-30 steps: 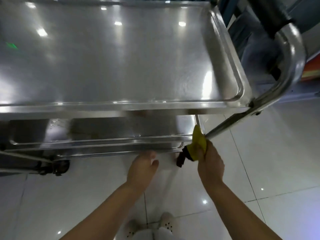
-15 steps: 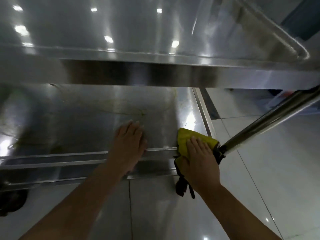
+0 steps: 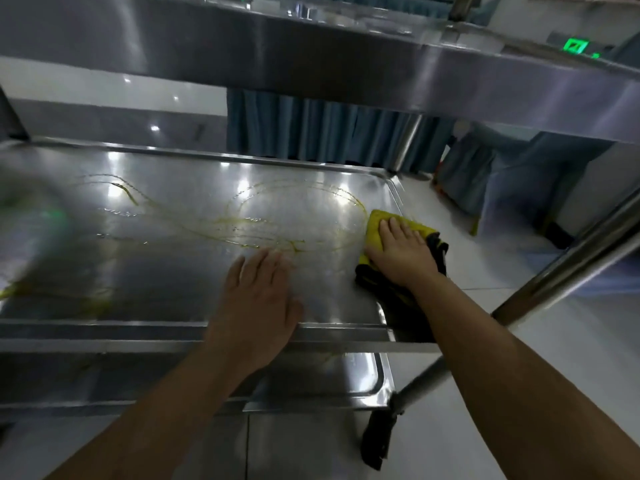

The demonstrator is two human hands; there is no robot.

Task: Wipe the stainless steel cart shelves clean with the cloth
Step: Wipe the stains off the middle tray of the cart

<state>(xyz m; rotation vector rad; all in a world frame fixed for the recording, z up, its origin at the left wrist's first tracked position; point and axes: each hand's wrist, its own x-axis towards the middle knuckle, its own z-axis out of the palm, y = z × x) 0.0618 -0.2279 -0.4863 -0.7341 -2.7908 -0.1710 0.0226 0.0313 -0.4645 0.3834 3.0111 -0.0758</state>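
Note:
The steel cart's middle shelf (image 3: 173,271) fills the view, streaked with thin yellow-green loops of liquid (image 3: 263,223). My right hand (image 3: 398,251) lies flat on a yellow and black cloth (image 3: 375,225), pressing it onto the shelf near the right rim. My left hand (image 3: 259,299) rests palm down with fingers spread on the shelf's front edge, holding nothing. The top shelf (image 3: 311,64) overhangs above. A lower shelf (image 3: 346,379) shows below the front edge.
A slanted steel handle tube (image 3: 571,258) runs down the right side to a dark caster (image 3: 377,438). Blue curtains (image 3: 329,129) hang behind the cart. A glossy white tiled floor (image 3: 536,358) lies to the right and below. A green sign (image 3: 575,46) glows at upper right.
The view has dropped from above the top shelf to the middle shelf. My right hand carried the cloth from the handle tube onto the shelf. My left hand settled on the front edge.

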